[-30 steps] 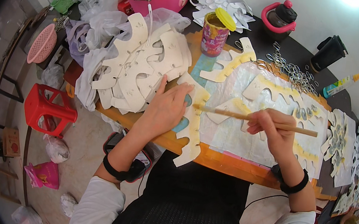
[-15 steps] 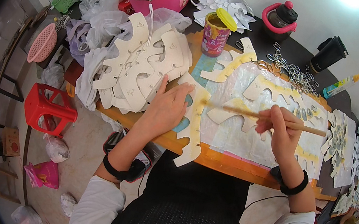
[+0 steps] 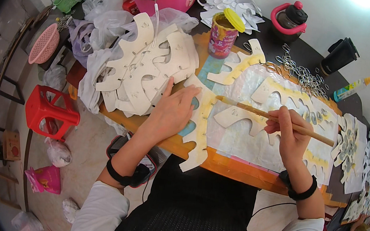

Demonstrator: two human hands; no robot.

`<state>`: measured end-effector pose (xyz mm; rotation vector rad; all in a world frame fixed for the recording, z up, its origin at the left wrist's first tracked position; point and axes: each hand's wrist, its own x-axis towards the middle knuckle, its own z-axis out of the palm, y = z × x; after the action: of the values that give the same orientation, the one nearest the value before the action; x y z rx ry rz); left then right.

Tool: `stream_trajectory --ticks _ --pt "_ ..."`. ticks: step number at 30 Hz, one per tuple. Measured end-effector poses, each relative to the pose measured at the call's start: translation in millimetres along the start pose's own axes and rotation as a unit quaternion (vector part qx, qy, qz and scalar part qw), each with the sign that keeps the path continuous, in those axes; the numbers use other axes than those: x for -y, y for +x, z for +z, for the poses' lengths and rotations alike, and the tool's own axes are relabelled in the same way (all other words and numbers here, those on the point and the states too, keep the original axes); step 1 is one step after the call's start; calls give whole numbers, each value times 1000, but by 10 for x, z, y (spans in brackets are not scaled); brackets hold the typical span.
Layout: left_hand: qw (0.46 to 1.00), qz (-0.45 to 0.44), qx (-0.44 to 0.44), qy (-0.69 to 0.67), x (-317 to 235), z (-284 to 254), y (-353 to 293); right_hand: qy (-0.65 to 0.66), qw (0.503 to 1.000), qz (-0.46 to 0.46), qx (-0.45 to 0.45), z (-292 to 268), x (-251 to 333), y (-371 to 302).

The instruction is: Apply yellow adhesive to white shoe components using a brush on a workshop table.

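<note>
My left hand (image 3: 173, 112) lies with its fingers stretched out, the tips on a cream cut-out piece (image 3: 199, 137) with scalloped notches. Yellow paste coats a band along that piece, whose lower end juts past the table's front edge. In my right hand (image 3: 293, 134) is a thin wooden brush (image 3: 248, 108), gripped in closed fingers. Its bristle tip points left, just beside the coated edge; whether it touches cannot be made out. Another cut-out piece (image 3: 231, 116) with yellow on it lies beneath the brush. Left of my left hand rises a stack of plain cut-out pieces (image 3: 153, 70).
An open pink tub of yellow paste (image 3: 223, 37) stands behind the piece. Metal rings (image 3: 299, 73) lie piled at the back right, near a glue bottle (image 3: 351, 89) and a black cup (image 3: 339, 57). A red stool (image 3: 53, 108) stands on the floor at left.
The brush tip has shifted slightly right and up, away from the piece's coated band. My left hand and the piece have stayed in place.
</note>
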<state>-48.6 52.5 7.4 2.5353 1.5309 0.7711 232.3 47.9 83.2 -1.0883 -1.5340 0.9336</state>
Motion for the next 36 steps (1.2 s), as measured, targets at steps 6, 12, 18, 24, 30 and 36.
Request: stream_trajectory --ticks 6,12,18,24,30,36 --pt "1000 -1 2 6 2 -2 -3 18 1000 24 5 -11 37 0" --pt "1000 4 2 6 15 10 -3 92 995 41 8 -28 -29 -2" --pt "1000 -3 6 4 12 1 -13 127 987 82 55 -97 -56 16" --pt "1000 3 2 12 1 -5 -3 147 977 105 115 -134 -67 12" --pt "1000 4 0 9 35 18 -6 123 981 105 106 -86 -54 5" --pt "1000 -3 3 -1 71 17 14 152 981 94 70 -30 -89 -47"
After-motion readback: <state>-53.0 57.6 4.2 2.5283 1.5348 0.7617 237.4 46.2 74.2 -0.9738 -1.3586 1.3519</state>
